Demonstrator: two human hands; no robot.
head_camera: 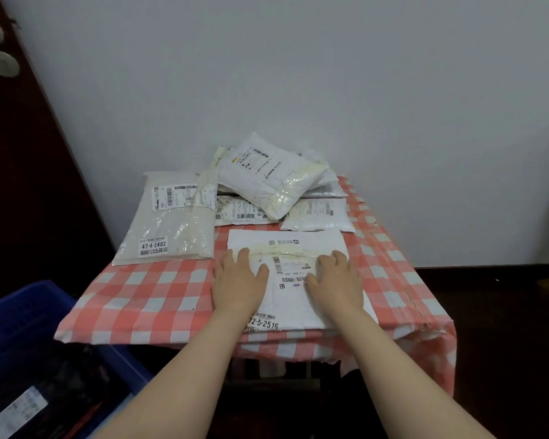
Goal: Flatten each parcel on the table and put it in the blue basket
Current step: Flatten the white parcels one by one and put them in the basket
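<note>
- The parcel [287,245] lies flat at the 6 o'clock side of the worktop [159,296], and its near end reaches the cloth's edge. A hard push toward the person could slide it off there.
- Air trapped inside may spring the parcel back up once the pressure goes. Uneven pressing could also strain the yellowed tape band across its 12 o'clock end.
- The pile [267,175] of waiting parcels sits at 12 o'clock with its top one tilted, so a forward shove of the pressed parcel could knock it loose.
- The blue basket [29,299] stands low at 8 o'clock, off the worktop, and a loose carry could miss its rim.
- The left grip [238,280] presses palm down at the parcel's 9 o'clock edge, fingers apart and straight, clamped on nothing.
- The right grip [336,280] mirrors it on the 3 o'clock side, fingers spread flat and thumb turned inward, with both forearms reaching straight ahead.
</note>
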